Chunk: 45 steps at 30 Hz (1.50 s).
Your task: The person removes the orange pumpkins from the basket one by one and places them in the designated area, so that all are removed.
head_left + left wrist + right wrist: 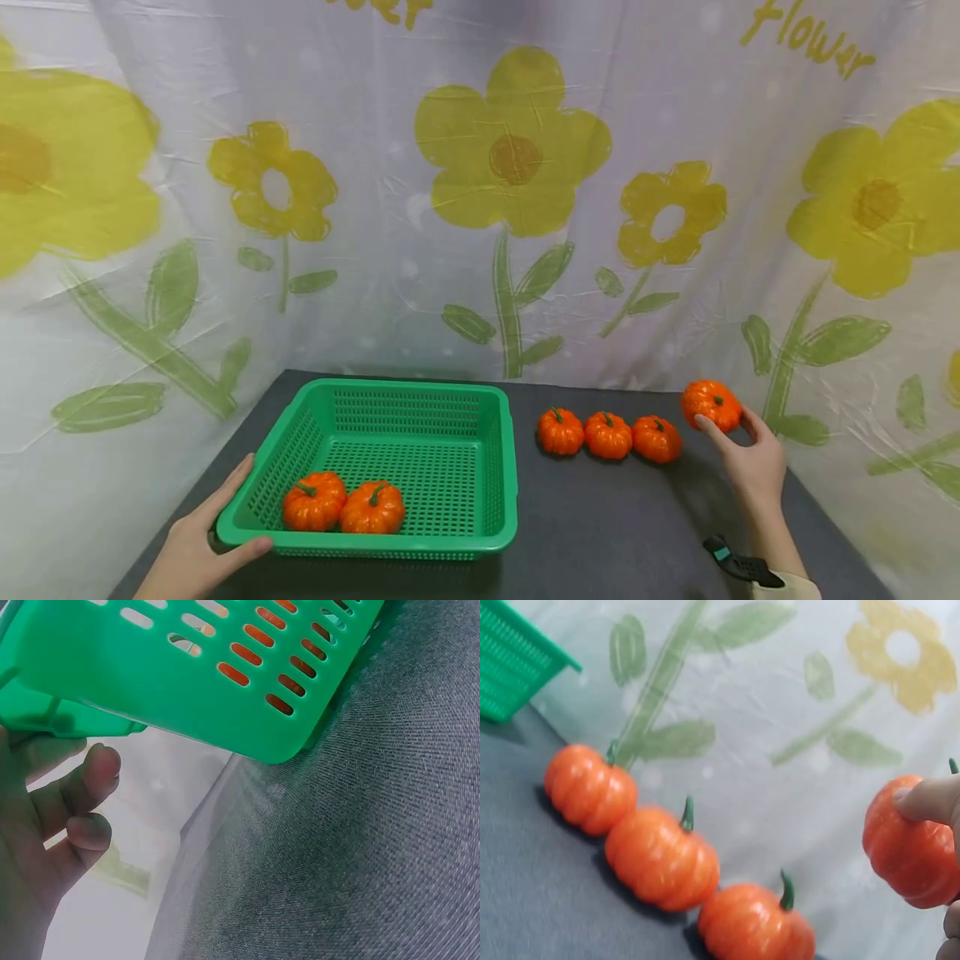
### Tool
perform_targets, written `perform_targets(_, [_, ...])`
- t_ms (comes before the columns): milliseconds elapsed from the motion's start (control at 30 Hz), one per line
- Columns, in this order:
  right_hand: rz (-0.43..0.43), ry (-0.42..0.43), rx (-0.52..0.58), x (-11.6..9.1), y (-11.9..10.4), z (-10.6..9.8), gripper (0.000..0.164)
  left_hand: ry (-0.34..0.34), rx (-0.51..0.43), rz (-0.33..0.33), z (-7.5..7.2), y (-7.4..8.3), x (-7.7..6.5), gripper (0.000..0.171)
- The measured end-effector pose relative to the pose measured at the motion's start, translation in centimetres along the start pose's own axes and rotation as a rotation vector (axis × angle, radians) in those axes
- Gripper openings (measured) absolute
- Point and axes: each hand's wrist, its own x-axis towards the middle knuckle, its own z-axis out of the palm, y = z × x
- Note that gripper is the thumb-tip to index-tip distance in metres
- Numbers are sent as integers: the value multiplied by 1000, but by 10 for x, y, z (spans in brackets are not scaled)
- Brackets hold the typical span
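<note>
My right hand [757, 462] holds a small orange pumpkin [711, 407] between thumb and fingers, raised above the table at the far right. In the right wrist view the thumb presses on the side of this pumpkin [915, 844]. At the front left corner of a green plastic basket [498, 475], my left hand [197, 533] grips the rim, thumb along the front edge. The left wrist view has fingertips [101, 769] curled below the basket's rim. Two pumpkins [372, 508] sit inside the basket, at its front left.
Three more pumpkins stand in a row right of the basket: a left one [560, 432], a middle one [608, 436] and a right one [657, 440]. The dark grey table [592, 533] ends at a pale curtain [375, 275] printed with yellow flowers, hanging behind and at both sides.
</note>
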Motion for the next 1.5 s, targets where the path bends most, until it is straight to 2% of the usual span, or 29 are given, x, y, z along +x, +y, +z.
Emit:
perform_targets(367, [37,49,-146,11,40,8,99,-14,-3,-3,-4,-1,-2,105])
perform_targets(700, [45,41,-262,16,67,19,97,-44,-4,-41,-6,-3,-3,104])
perform_targets(900, [32,29,-278,17,73,26,96,-46,9,-40,-6,-4,-4,104])
perform_targets(1067, [30,45,-278,17,77,28,97,-30,-20,-7,-3,-1,-4,104])
perform_targets(1300, [32,57,-227,16,80,29,96,-12,-46,17,-1,-1,-4,105])
perform_targets(1500, [-3,28,-254,17,86,28,96,6,-6,9,0,-1,-2,105])
